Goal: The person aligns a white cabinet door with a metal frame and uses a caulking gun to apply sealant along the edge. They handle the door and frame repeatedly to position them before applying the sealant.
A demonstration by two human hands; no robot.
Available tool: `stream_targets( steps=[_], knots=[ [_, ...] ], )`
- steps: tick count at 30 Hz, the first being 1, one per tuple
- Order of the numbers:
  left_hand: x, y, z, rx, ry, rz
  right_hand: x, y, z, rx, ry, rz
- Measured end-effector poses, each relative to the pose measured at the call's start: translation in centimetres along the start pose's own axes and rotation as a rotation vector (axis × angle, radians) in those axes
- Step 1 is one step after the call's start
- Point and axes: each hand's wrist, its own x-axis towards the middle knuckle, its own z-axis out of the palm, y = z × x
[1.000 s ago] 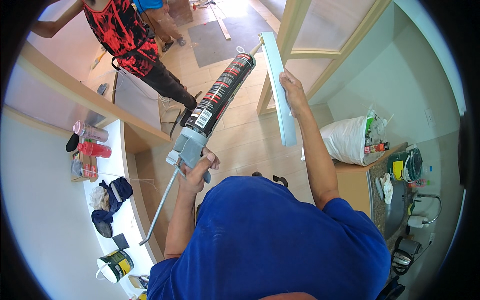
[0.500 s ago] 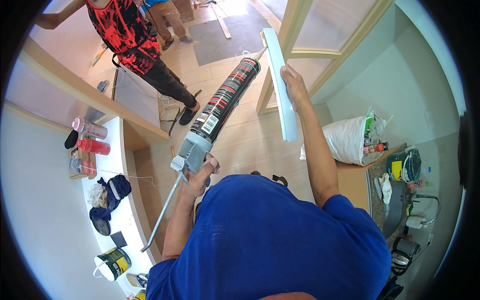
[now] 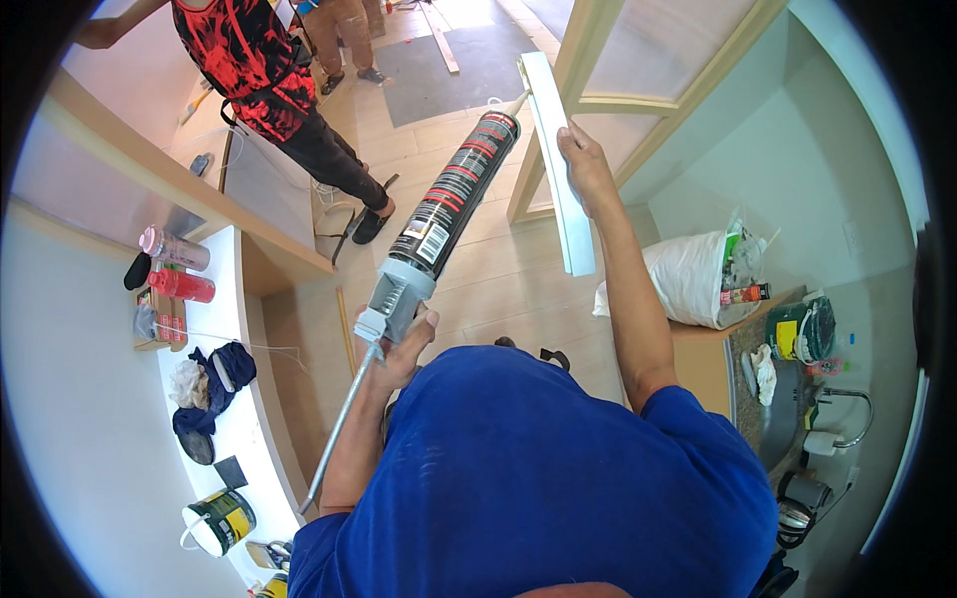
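My left hand (image 3: 407, 349) is closed round the handle of a grey caulking gun (image 3: 397, 299). A black sealant cartridge (image 3: 454, 199) with red bands is loaded in it, and the gun's metal rod slants back toward my left forearm. The cartridge's pale nozzle (image 3: 519, 103) meets the left side of a light-coloured strip of trim (image 3: 560, 174) near its far end. My right hand (image 3: 588, 169) grips that strip along its right edge, holding it raised and nearly upright in view. Whether a bead of sealant lies on it is too small to make out.
A person in a red and black top (image 3: 244, 60) stands ahead on the left; another is farther back. The white ledge (image 3: 234, 399) at left holds bottles, cloth and a bucket (image 3: 221, 521). On the right are a white sack (image 3: 688, 279) and a counter with a tap (image 3: 859, 404).
The gun's back end has swung slightly right and its rod now sits closer to my forearm. The strip has turned a little, and the nozzle remains near its far end.
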Motion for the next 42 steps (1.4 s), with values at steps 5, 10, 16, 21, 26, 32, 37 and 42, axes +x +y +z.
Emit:
stream_targets(
  steps=[5,10,16,21,26,32,37,42],
  knots=[
    [0.1,-0.6,-0.5,0.127,0.009,0.001,0.0,-0.1,0.7,-0.054,-0.008,-0.038],
    [1.1,0.3,0.2,0.064,0.114,0.068,0.4,0.5,0.2,-0.058,-0.029,-0.036],
    [0.8,0.7,-0.2,0.176,0.077,0.098,1.0,0.8,0.0,-0.102,-0.043,-0.061],
    [0.9,1.0,-0.3,0.244,0.078,0.104,0.9,0.5,-0.2,-0.052,-0.075,-0.022],
    [1.9,0.4,0.4,0.137,0.13,0.198,1.1,0.6,0.0,-0.11,-0.042,-0.062],
    [1.4,-0.5,0.2,0.053,0.145,0.127,1.3,0.9,-0.3,-0.073,-0.034,-0.067],
    [2.0,0.2,-0.1,0.077,0.132,0.109,0.7,0.3,-0.2,-0.039,-0.088,-0.004],
    [2.4,0.2,0.1,0.021,0.149,0.102,1.0,0.6,-0.9,-0.037,-0.092,-0.018]
  ],
)
